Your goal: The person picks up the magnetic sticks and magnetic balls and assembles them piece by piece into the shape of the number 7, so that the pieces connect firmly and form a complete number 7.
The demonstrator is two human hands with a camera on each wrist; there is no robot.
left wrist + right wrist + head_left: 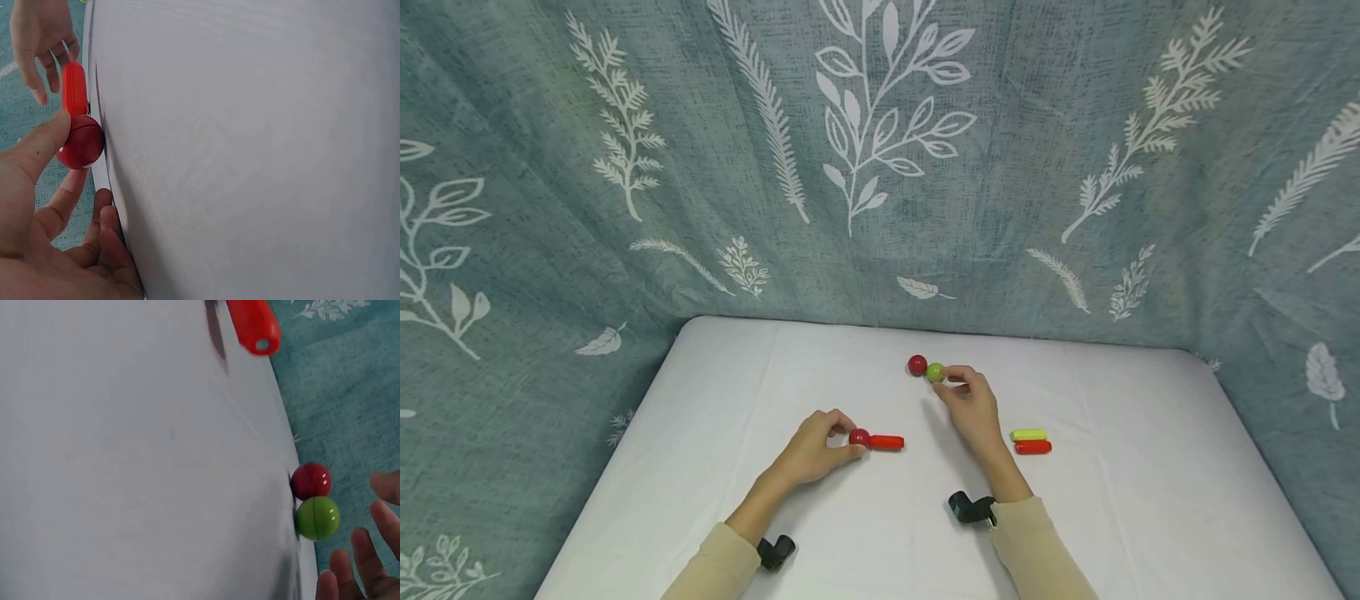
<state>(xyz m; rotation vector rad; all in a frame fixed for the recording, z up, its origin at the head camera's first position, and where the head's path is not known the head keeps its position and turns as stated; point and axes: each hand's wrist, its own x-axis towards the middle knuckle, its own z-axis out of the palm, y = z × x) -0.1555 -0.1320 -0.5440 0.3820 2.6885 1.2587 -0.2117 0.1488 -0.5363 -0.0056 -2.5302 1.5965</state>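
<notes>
My left hand [814, 446] pinches a red ball [82, 145] between thumb and fingers. A red ridged handle [887, 442] with a small hole in its far end meets the ball end to end and points right in the head view. Toward the back of the table, my right hand [972, 407] has thumb and fingers parted, fingertips right by a green ball [317, 517]. A gap shows between those fingers and the ball in the right wrist view. Against the green ball lies another red ball [310, 481].
Right of my right forearm, a yellow-green handle [1028, 434] and a red handle [1033, 447] lie side by side on the white tabletop [1150, 500]. A patterned teal curtain [1000, 167] hangs behind the table's back edge. Black wrist cameras [972, 507] hang at both wrists.
</notes>
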